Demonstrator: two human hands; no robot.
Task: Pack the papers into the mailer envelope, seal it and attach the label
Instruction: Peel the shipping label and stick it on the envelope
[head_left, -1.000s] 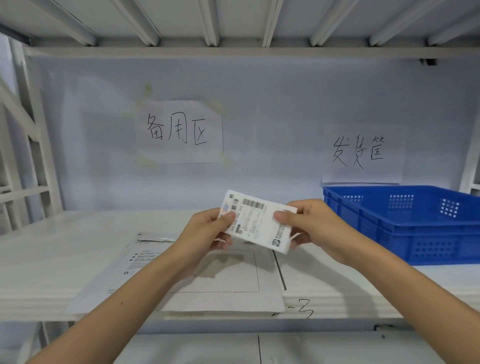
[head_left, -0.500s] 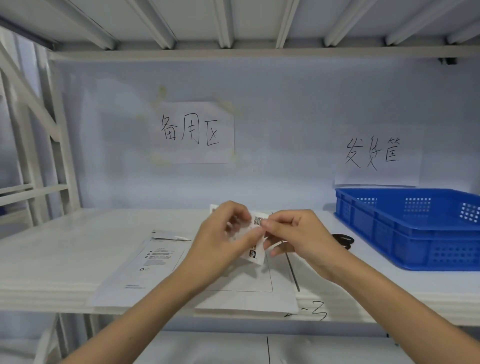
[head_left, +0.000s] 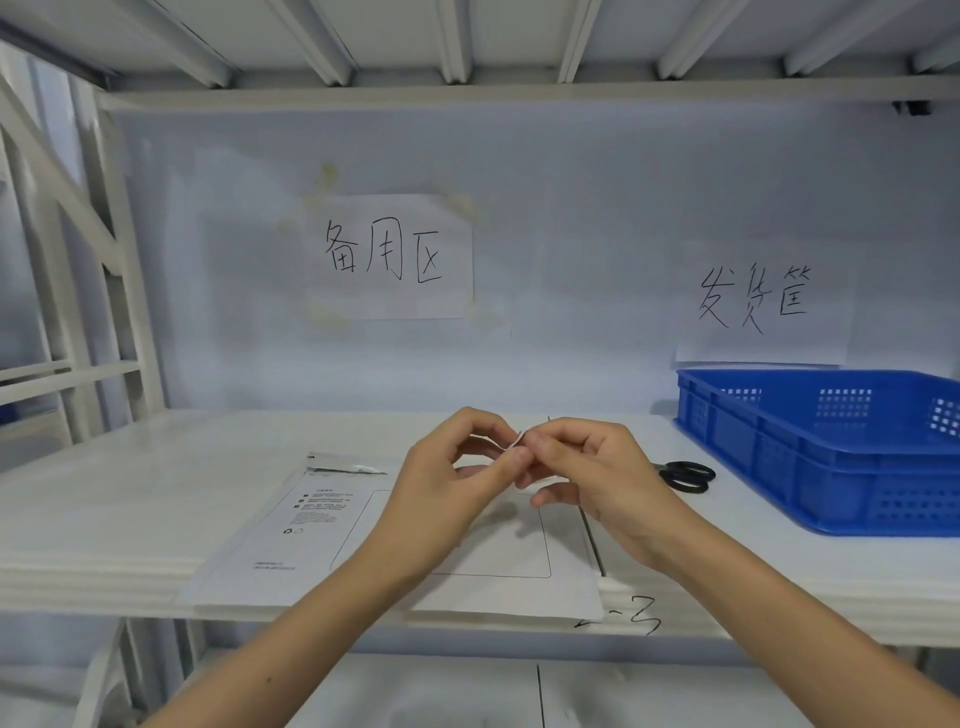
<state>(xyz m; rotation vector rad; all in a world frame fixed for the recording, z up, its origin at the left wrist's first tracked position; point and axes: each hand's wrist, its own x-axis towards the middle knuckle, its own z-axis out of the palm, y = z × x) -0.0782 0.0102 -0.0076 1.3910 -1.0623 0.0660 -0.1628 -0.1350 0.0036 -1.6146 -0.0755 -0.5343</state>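
Note:
A white mailer envelope (head_left: 291, 551) lies flat on the white shelf (head_left: 104, 509), its printed side up and a folded flap at its far end. Above it, my left hand (head_left: 447, 499) and my right hand (head_left: 587, 478) meet with fingertips pinched together on the white label (head_left: 514, 441). The label is turned nearly edge-on, and the fingers hide most of it. Only a thin white corner shows between the thumbs. No papers are visible outside the envelope.
Black-handled scissors (head_left: 688, 475) lie on the shelf right of my hands. A blue plastic crate (head_left: 831, 447) stands at the far right. Two handwritten paper signs (head_left: 395, 254) hang on the back wall. A shelf beam runs overhead.
The label faced me flat, held at both ends. Now both hands have closed in on one corner of it, and it has turned edge-on just above the envelope.

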